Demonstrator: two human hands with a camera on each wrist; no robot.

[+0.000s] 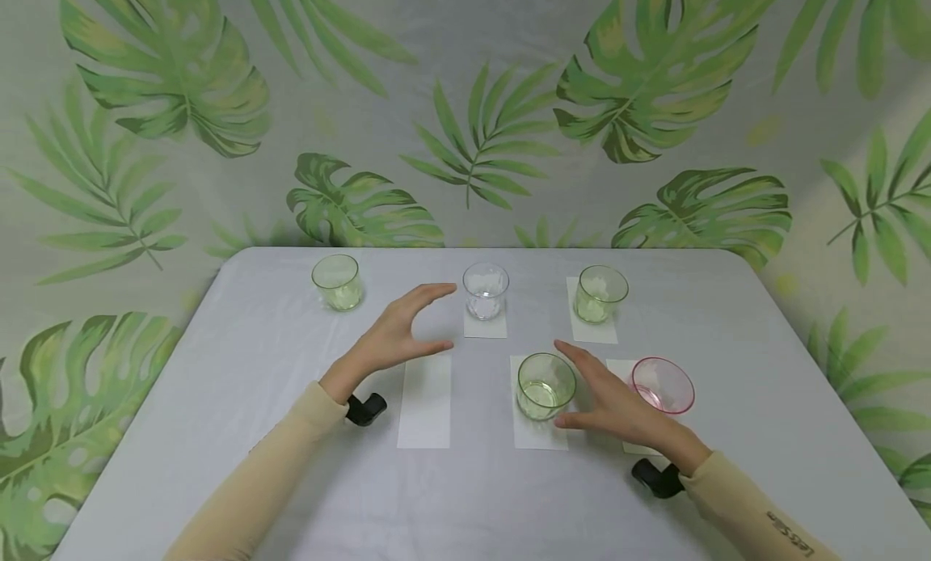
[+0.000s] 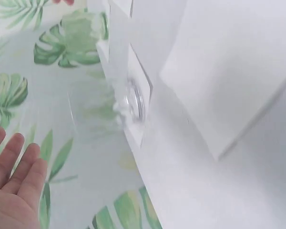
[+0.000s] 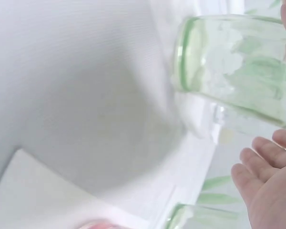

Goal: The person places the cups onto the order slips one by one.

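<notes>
Spread fingers and thumb show on my left hand [image 1: 396, 335], which holds nothing. It stands left of a clear glass [image 1: 485, 290], also seen in the left wrist view as a clear glass [image 2: 133, 102] on white paper. My right hand [image 1: 607, 395] is at the right side of a green glass [image 1: 545, 387], thumb and fingers parted near its wall. In the right wrist view the fingers [image 3: 267, 164] are straight, below the green glass [image 3: 229, 67]. A pink-rimmed glass [image 1: 662, 385] sits behind the right hand, partly hidden by it.
One green glass [image 1: 338, 282] stands at the back left, another green glass [image 1: 600, 294] at the back right on white paper. A bare white paper [image 1: 425, 403] lies in front of the left hand. A patterned leaf cloth [image 1: 480, 141] hangs behind the table.
</notes>
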